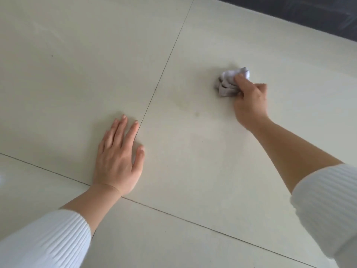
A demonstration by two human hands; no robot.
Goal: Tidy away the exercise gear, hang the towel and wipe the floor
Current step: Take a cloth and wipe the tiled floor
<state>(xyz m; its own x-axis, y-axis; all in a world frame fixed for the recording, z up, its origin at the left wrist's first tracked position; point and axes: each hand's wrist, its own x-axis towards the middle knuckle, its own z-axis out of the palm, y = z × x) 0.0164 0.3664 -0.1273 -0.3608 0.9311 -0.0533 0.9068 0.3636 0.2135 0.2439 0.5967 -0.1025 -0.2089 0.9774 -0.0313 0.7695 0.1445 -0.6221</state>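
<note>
Your right hand (251, 99) gripped a small, crumpled pale grey cloth (228, 83), with the fingers curled over its right side. The bunched folds stuck out to the left of your knuckles and rested on the glossy cream tiled floor (77, 64). Your left hand (117, 157) lay well apart from it, flat on the floor, palm down, with the fingers straight and slightly spread and nothing held. A thin dark grout line (164, 68) ran just past the tip of that hand's index finger and away from you. A second one (173, 213) crossed under your left wrist. A faint dull smudge (197, 114) marked the tile between your two hands, nearer the right wrist. A white ribbed sleeve (44, 240) was pushed up each forearm. A dark strip (309, 14) edged the floor beyond the right hand.
</note>
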